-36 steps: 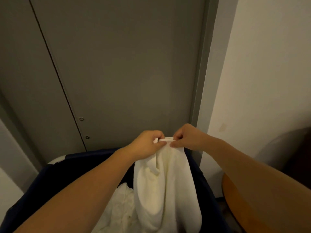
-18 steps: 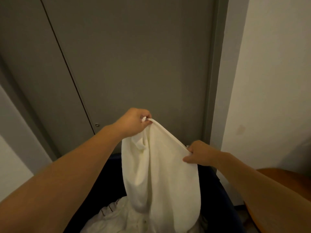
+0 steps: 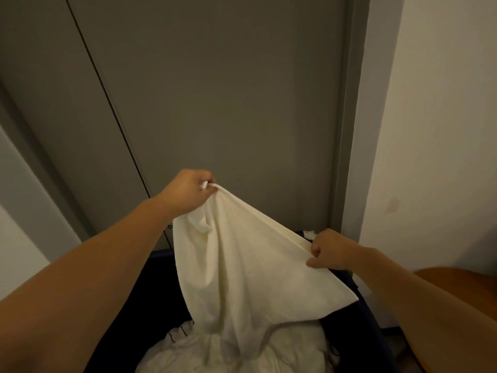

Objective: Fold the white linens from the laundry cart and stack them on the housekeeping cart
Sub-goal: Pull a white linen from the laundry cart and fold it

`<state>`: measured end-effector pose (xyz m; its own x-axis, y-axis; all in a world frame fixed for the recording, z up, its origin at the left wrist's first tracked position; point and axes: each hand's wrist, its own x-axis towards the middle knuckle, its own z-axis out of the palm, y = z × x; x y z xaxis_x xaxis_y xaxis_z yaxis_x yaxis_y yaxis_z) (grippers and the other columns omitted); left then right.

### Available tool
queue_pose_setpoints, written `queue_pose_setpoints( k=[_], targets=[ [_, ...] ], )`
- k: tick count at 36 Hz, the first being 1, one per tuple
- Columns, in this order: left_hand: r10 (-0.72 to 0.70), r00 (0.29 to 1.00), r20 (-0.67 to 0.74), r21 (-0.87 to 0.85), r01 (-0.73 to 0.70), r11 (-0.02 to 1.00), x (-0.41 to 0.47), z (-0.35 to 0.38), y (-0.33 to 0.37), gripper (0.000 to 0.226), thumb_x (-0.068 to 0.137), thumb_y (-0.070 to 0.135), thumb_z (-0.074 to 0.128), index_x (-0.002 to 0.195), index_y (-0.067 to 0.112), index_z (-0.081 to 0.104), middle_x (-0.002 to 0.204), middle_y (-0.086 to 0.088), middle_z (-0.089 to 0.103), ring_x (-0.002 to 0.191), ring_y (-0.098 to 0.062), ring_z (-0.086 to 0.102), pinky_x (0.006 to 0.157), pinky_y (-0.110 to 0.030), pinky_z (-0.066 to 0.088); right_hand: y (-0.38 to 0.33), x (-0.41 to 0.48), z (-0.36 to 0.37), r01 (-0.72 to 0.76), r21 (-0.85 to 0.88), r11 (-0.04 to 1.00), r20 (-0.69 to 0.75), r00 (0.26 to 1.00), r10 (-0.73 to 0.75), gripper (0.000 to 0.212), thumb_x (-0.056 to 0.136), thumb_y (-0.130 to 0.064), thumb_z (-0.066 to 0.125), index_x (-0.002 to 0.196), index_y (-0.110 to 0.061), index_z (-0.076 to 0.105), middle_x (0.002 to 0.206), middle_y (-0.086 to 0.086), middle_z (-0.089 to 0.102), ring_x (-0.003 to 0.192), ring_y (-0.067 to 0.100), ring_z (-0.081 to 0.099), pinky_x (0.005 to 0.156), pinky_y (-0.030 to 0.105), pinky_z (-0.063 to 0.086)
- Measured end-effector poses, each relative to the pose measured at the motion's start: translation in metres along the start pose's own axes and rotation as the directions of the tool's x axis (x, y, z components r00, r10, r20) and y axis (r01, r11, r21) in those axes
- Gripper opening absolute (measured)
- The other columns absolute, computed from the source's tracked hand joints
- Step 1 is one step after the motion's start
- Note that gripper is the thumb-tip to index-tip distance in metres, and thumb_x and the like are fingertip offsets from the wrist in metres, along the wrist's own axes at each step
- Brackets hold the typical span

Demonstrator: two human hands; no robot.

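Note:
A white towel (image 3: 250, 267) hangs spread between my hands above the dark blue laundry cart (image 3: 357, 337). My left hand (image 3: 188, 192) is raised and grips one corner of the towel in its curled fingers. Lower and to the right, my right hand (image 3: 328, 250) pinches the towel's upper hem partway along. The towel's free right corner juts out beyond that hand, and its lower part drapes onto a heap of white linens (image 3: 282, 348) inside the cart. The housekeeping cart is out of sight.
A grey door (image 3: 228, 103) with its frame (image 3: 349, 130) stands right behind the laundry cart. A pale wall (image 3: 441, 130) runs along the right. An orange-brown rounded surface (image 3: 457, 281) shows at the lower right, beside my right forearm.
My hands started together at the towel's top edge. The left one rose with its corner while the right slid down and outward along the hem, spreading the towel wide.

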<state>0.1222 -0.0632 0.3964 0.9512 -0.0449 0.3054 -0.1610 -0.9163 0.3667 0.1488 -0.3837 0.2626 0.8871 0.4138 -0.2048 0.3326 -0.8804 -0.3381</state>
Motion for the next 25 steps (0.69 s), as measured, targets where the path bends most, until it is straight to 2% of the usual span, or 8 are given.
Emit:
queue_pose_setpoints(
  k=[2, 5, 8, 10, 14, 17, 20, 25],
  targets=[
    [-0.008, 1.000, -0.021, -0.018, 0.007, 1.000, 0.000, -0.001, 0.000, 0.010, 0.093, 0.023, 0.060, 0.084, 0.025, 0.062, 0.090, 0.002, 0.060, 0.088, -0.016, 0.056, 0.074, -0.027, 0.040, 0.000, 0.002, 0.004, 0.008, 0.017, 1.000, -0.025, 1.000, -0.008, 0.034, 0.082, -0.031, 0.067, 0.054, -0.022, 0.052, 0.062, -0.006, 0.048, 0.059, 0.007, 0.046, 0.059, 0.016, 0.038],
    [0.011, 0.999, -0.033, -0.012, -0.012, 1.000, 0.002, -0.006, 0.006, 0.010, 0.093, 0.022, 0.060, 0.083, 0.023, 0.062, 0.089, 0.000, 0.061, 0.086, -0.017, 0.057, 0.073, -0.026, 0.039, 0.003, 0.007, 0.016, 0.001, 0.097, 0.995, -0.042, 0.999, 0.003, 0.034, 0.079, -0.024, 0.069, 0.053, -0.019, 0.048, 0.060, -0.004, 0.046, 0.059, 0.010, 0.045, 0.058, 0.018, 0.038],
    [0.045, 0.997, -0.057, 0.010, -0.044, 0.999, 0.007, -0.016, 0.015, 0.009, 0.094, 0.022, 0.060, 0.085, 0.020, 0.063, 0.089, -0.001, 0.062, 0.084, -0.018, 0.057, 0.072, -0.025, 0.038, 0.001, 0.012, 0.031, 0.007, 0.167, 0.986, -0.034, 0.999, -0.002, 0.023, 0.077, -0.025, 0.067, 0.064, -0.008, 0.060, 0.068, 0.003, 0.051, 0.064, 0.012, 0.049, 0.063, 0.022, 0.043],
    [0.048, 0.996, -0.080, 0.018, -0.047, 0.999, 0.010, -0.022, 0.018, 0.009, 0.094, 0.022, 0.059, 0.086, 0.019, 0.063, 0.088, 0.000, 0.061, 0.083, -0.016, 0.055, 0.071, -0.024, 0.037, -0.004, 0.016, 0.038, 0.028, 0.185, 0.982, -0.047, 0.999, -0.020, 0.025, 0.078, -0.030, 0.067, 0.078, -0.005, 0.068, 0.074, 0.005, 0.056, 0.067, 0.011, 0.051, 0.066, 0.022, 0.046],
    [0.030, 0.991, -0.130, 0.038, -0.025, 0.999, 0.014, -0.031, 0.019, 0.010, 0.093, 0.022, 0.060, 0.083, 0.019, 0.062, 0.086, -0.001, 0.060, 0.081, -0.017, 0.055, 0.068, -0.023, 0.035, -0.015, 0.024, 0.044, 0.066, 0.197, 0.978, -0.046, 0.997, -0.058, 0.030, 0.078, -0.042, 0.069, 0.076, -0.013, 0.068, 0.077, 0.004, 0.059, 0.073, 0.014, 0.057, 0.067, 0.023, 0.046],
    [0.018, 0.986, -0.163, 0.029, -0.014, 0.999, 0.015, -0.036, 0.017, 0.011, 0.092, 0.021, 0.061, 0.082, 0.022, 0.060, 0.085, -0.001, 0.060, 0.082, -0.017, 0.055, 0.069, -0.023, 0.035, -0.016, 0.026, 0.052, 0.064, 0.169, 0.984, -0.041, 0.997, -0.058, 0.026, 0.079, -0.048, 0.068, 0.068, -0.027, 0.056, 0.072, -0.008, 0.053, 0.070, 0.008, 0.051, 0.063, 0.017, 0.040],
    [0.016, 0.985, -0.170, 0.042, -0.009, 0.999, 0.015, -0.040, 0.016, 0.010, 0.092, 0.021, 0.060, 0.082, 0.020, 0.062, 0.085, -0.002, 0.061, 0.083, -0.018, 0.055, 0.070, -0.023, 0.036, -0.013, 0.028, 0.059, 0.063, 0.158, 0.985, -0.054, 0.997, -0.055, 0.030, 0.079, -0.048, 0.068, 0.079, -0.017, 0.067, 0.081, -0.002, 0.061, 0.075, 0.011, 0.056, 0.070, 0.024, 0.049],
    [-0.012, 0.985, -0.172, 0.069, 0.024, 0.997, 0.016, -0.040, 0.008, 0.013, 0.092, 0.021, 0.061, 0.094, 0.010, 0.068, 0.093, -0.009, 0.065, 0.087, -0.021, 0.057, 0.071, -0.023, 0.035, -0.003, 0.027, 0.058, 0.078, 0.167, 0.983, -0.066, 0.995, -0.068, 0.027, 0.079, -0.046, 0.069, 0.062, -0.030, 0.054, 0.068, -0.008, 0.054, 0.067, 0.007, 0.052, 0.058, 0.016, 0.034]
  ],
)
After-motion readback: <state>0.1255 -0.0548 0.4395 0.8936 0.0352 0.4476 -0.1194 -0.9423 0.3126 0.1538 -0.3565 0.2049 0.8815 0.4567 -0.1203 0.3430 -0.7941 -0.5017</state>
